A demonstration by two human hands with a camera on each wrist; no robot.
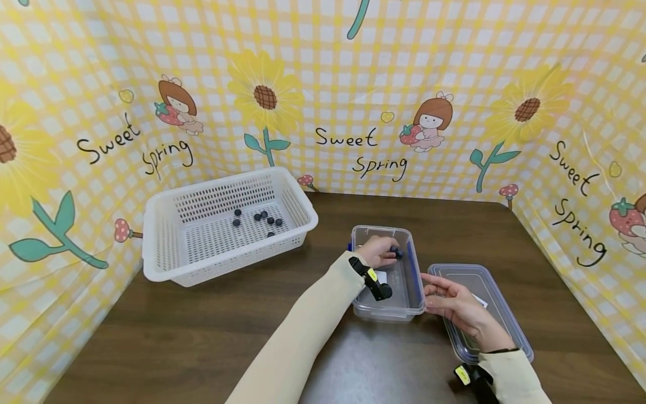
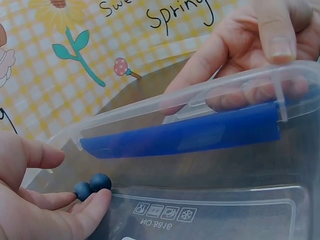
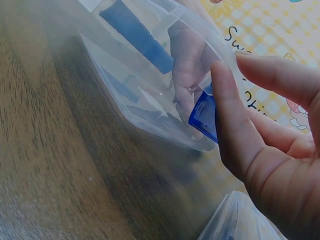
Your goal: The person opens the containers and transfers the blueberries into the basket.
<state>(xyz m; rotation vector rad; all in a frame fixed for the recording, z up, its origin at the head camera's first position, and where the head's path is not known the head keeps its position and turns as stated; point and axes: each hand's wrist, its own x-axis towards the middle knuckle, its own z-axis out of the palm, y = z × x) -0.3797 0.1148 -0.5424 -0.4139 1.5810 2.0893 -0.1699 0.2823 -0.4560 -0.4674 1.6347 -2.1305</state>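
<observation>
- The left hand [image 1: 375,252] reaches into the clear plastic container [image 1: 404,306] at the middle of the dark wooden worktop [image 1: 202,336]; its fingers [image 2: 92,207] curl round two dark blue balls [image 2: 92,185] at the container's far end.
- The right hand [image 1: 454,306] rests against the container's right wall, fingers fairly straight, thumb on the rim beside a blue clip [image 3: 205,117].
- A clear lid [image 1: 499,303] lies flat on the worktop just right of the container, under the right hand.
- A white slotted basket [image 1: 161,252] stands far left, well apart, with several more dark balls [image 1: 262,217] on its floor.
</observation>
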